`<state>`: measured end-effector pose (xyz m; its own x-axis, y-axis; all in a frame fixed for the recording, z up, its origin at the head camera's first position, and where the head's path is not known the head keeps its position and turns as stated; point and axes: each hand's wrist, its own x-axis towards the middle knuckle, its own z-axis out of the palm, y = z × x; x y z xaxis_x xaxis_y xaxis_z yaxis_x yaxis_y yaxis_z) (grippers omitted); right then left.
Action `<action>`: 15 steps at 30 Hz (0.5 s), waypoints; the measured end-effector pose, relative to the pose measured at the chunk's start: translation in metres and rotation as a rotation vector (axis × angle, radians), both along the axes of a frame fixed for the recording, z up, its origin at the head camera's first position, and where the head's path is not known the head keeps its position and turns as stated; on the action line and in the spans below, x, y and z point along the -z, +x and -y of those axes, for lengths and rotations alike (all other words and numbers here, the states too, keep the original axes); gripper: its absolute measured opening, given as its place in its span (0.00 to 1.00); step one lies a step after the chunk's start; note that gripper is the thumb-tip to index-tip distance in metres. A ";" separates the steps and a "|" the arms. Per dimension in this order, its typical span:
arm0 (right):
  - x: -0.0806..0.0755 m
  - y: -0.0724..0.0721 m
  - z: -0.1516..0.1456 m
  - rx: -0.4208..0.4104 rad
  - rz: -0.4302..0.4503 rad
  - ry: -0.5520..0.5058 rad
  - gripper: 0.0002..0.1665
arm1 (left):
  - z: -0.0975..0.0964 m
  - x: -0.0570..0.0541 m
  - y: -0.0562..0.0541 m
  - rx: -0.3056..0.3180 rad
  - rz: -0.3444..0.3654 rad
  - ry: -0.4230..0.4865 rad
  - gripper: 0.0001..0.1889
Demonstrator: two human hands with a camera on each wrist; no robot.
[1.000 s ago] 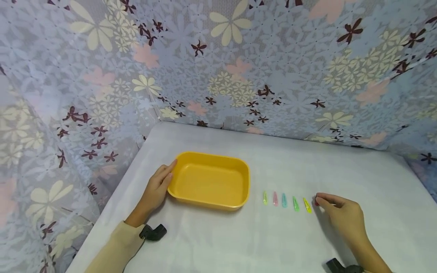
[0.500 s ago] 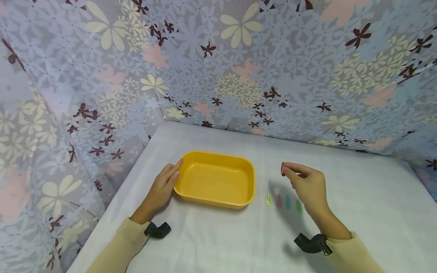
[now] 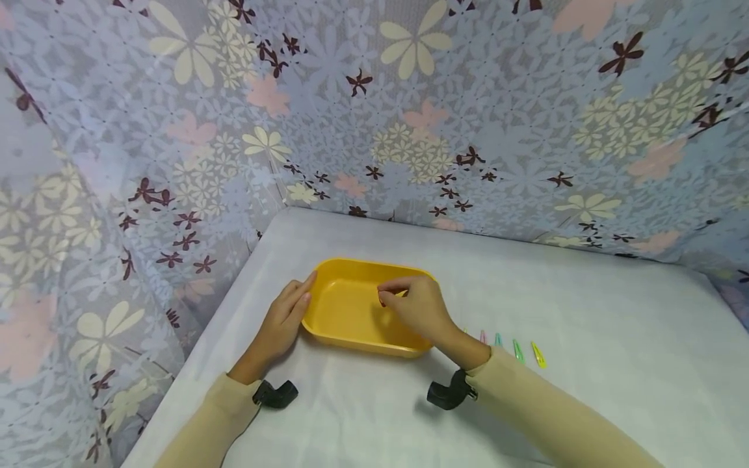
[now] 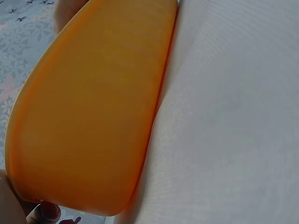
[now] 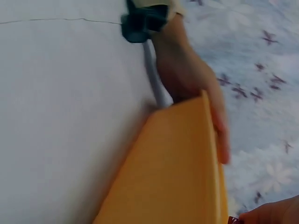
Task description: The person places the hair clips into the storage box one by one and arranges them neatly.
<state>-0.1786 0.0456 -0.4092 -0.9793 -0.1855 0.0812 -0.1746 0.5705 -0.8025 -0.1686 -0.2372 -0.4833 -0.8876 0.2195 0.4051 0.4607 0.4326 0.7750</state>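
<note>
A yellow plastic tray (image 3: 345, 305) stands on the white cloth, its inside partly hidden by my right hand. My left hand (image 3: 285, 318) holds the tray's left end, with fingertips over the rim. Above the tray's inside, my right hand (image 3: 418, 305) pinches a small red hair clip (image 3: 381, 299) between thumb and index finger; most of the clip is covered. In the right wrist view, the red hair clip (image 5: 233, 220) shows at the bottom edge beside the fingertips.
Right of the tray lies a row of snap hair clips: pink (image 3: 483, 337), blue (image 3: 499, 340), green (image 3: 518, 351) and yellow (image 3: 538, 355). My right forearm partly covers the row. A floral curtain (image 3: 374, 130) hangs behind the white cloth (image 3: 351, 409).
My right hand has lifted the red hair clip from the right end of the row and carried it left over the tray. My left hand has stayed at the tray's left end.
</note>
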 end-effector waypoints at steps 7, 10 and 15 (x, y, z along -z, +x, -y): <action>0.001 -0.010 0.041 -0.023 0.051 -0.047 0.06 | 0.001 0.001 -0.003 0.015 -0.001 0.005 0.24; 0.006 -0.015 0.059 -0.021 0.088 -0.076 0.06 | 0.002 0.001 -0.002 0.013 0.013 0.006 0.24; 0.014 -0.022 0.078 -0.024 0.122 -0.095 0.07 | 0.000 0.000 -0.004 0.012 0.027 0.005 0.24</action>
